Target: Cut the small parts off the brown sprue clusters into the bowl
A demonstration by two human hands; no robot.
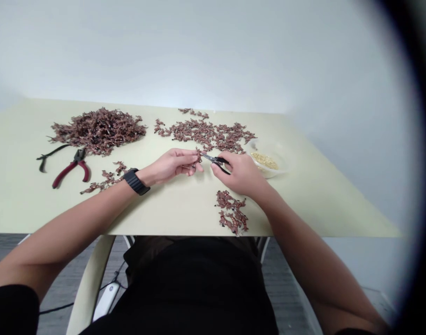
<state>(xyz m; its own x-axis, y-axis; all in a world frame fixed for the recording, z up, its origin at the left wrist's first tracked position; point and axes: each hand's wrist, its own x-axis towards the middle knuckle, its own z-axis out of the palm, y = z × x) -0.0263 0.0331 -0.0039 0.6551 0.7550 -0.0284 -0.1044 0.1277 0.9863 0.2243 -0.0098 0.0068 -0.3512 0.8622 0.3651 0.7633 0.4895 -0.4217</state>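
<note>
Between the thumb and fingers of my left hand (178, 163) is a small brown animal-shaped figurine (199, 155). My right hand (241, 172) is closed round the black handles of a pair of pliers (213, 159), whose slim metal jaws point left and reach the figurine. Whether the jaws grip it, I cannot make out. Close beyond my hands lies a spread of similar brown figurines (202, 133). A smaller group of figurines (233, 213) lies nearer me, below my right hand. To the right of that hand stands a clear bowl (280, 170) with small gold-coloured pieces (264, 160).
A large heap of brown figurines (101, 128) lies at the back left of the pale yellow table (164, 218). In front of it are red-handled pliers (71, 170) and a black-handled tool (52, 153). More figurines (106, 180) lie beside my left wrist. A wall rises behind the table.
</note>
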